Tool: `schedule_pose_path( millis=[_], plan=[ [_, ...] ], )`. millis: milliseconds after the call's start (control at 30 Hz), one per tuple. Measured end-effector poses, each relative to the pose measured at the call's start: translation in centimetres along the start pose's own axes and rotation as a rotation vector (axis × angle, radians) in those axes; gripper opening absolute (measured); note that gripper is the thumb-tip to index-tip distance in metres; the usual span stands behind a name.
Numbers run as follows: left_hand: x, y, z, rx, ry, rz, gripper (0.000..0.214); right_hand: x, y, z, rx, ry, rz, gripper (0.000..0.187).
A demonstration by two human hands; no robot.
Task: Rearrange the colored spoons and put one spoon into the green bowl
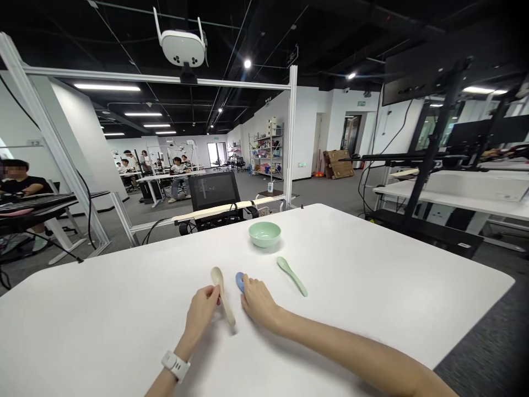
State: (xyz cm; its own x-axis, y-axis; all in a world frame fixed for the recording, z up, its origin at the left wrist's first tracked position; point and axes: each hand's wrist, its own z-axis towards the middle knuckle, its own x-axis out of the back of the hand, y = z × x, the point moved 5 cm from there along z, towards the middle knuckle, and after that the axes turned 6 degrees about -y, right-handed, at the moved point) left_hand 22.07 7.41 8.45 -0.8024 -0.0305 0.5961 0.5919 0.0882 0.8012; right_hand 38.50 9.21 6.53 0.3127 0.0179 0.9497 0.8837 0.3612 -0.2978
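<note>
A beige spoon (223,300) is pinched between the thumb and fingers of my left hand (202,309), its bowl pointing away from me and its handle end slightly off the table. Beside it, my right hand (260,300) closes over a blue spoon (239,280); only the rounded end shows, and the rest is covered by my fingers. To the right of that hand lies a light green spoon (293,277), touched by neither hand. A green bowl (265,235) stands upright farther back on the white table (363,320).
An aluminium frame (292,138) rises behind the table's far edge, with a white antenna device (183,48) on its top bar. An office chair (215,196) stands just beyond the table. A black monitor stand (430,149) is at the right. Several people sit in the background.
</note>
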Motion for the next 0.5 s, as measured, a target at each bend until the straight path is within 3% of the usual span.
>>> schedule_pose_path(
  millis=[100,200,333,500],
  plan=[
    [-2.1,0.7,0.3,0.031,-0.047,0.139,0.041,0.2,1.4,-0.1,0.02,-0.017,0.099,0.033],
    [-4.0,1.6,0.7,0.044,-0.081,0.254,0.039,2.4,4.7,-0.2,-0.007,0.053,0.229,0.029],
    [-5.5,2.4,1.3,0.052,-0.086,0.373,0.045,5.8,12.1,-0.9,-0.114,0.164,0.29,0.029],
    [-6.3,3.0,1.4,0.031,-0.055,0.458,0.052,8.0,22.8,-3.1,-0.308,0.301,0.223,0.039]
  ],
)
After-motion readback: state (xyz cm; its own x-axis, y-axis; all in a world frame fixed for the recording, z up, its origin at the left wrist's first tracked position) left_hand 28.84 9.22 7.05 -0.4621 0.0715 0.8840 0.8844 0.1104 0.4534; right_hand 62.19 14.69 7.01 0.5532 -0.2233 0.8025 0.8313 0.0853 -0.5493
